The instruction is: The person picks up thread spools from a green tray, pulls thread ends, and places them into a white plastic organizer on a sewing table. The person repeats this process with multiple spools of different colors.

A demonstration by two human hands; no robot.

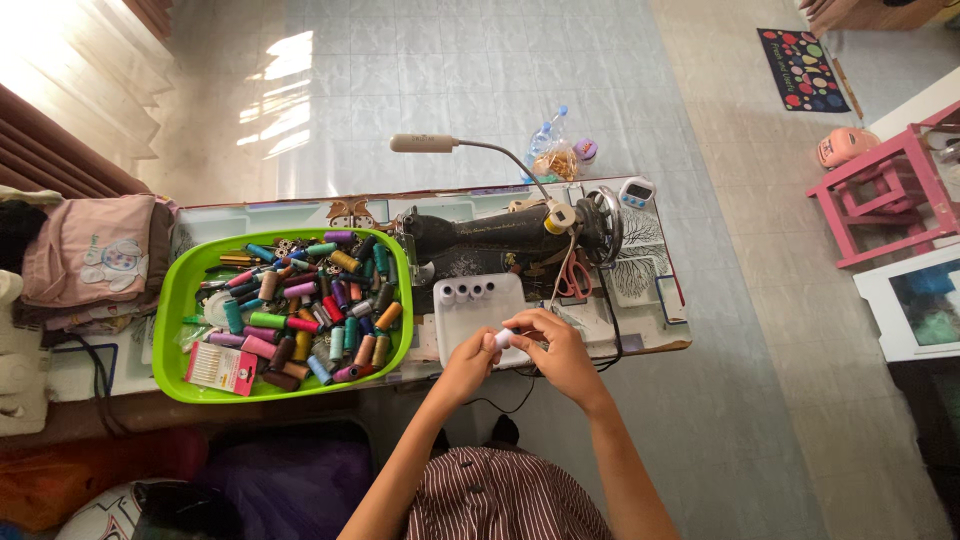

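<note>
Left hand point(468, 358) and right hand point(556, 348) meeting, fingertip grip pinching white spool point(503, 338), over white tray point(470, 322)

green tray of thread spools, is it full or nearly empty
Full. The lime green plastic tray is heaped with many coloured thread spools lying across most of its floor, plus a flat red needle packet at its near corner.
</note>
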